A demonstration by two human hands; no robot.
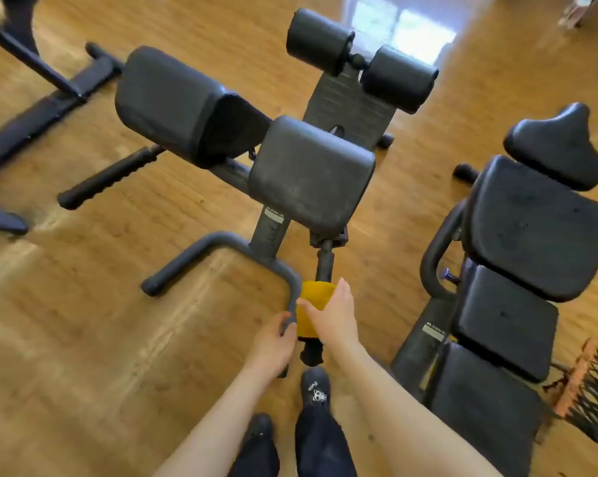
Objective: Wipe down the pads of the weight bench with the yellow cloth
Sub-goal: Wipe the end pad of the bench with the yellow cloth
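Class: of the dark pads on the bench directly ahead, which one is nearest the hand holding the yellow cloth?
The flat rectangular pad directly above the right hand and yellow cloth; the larger left pad and two roller pads lie farther off.

Matt, scuffed vinyl pads (311, 173) (dusty), soft yellow cloth (313, 304) — glossy wood floor (84, 321)

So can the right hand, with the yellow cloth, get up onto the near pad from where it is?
Probably yes. The right hand holds the yellow cloth just below the near pad, with nothing between them but the bench post.
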